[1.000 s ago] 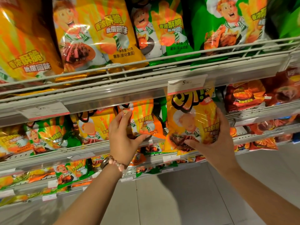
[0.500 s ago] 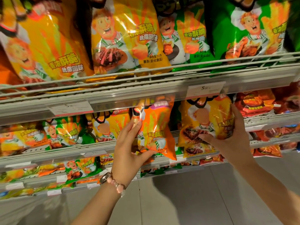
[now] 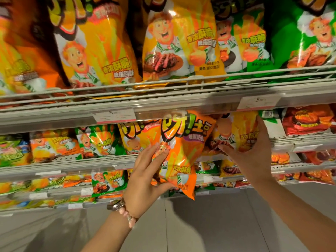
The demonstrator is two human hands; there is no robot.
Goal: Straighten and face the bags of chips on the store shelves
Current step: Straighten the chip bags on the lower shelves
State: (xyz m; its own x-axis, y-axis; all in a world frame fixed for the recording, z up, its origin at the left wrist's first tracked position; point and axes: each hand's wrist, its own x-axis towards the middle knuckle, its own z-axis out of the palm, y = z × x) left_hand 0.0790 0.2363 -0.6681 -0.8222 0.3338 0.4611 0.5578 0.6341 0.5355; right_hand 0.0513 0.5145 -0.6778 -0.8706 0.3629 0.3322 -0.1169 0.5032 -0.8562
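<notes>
The left hand [image 3: 145,176], a bead bracelet [image 3: 127,214] at its wrist, now holds an orange chip bag [image 3: 181,160] with the thumb under its lower edge and the fingers laid up its left side. A second ago that bag sat back in the row behind the shelf lip; it has since been drawn forward and hangs tilted, its bottom corner dropping below the middle shelf rail [image 3: 72,160] and its top tucked under the shelf above. Beside it, the right hand [image 3: 254,157] grips a yellow chip bag [image 3: 243,135], thumb across the front and fingers wrapped round its right edge; this bag has been lifted back up into its row, so it looks nearly placed, while the orange one is, I judge, the step in hand and needs standing upright and facing out. The two bags touch, which could make one drag the other as it goes in. Further back along the same shelf stand green and yellow bags [image 3: 98,142], and red bags [image 3: 309,119] at the right. The upper shelf edge with its price tags [image 3: 114,115] overhangs the slot closely. Above it stand larger bags [image 3: 178,44], all facing forward.
</notes>
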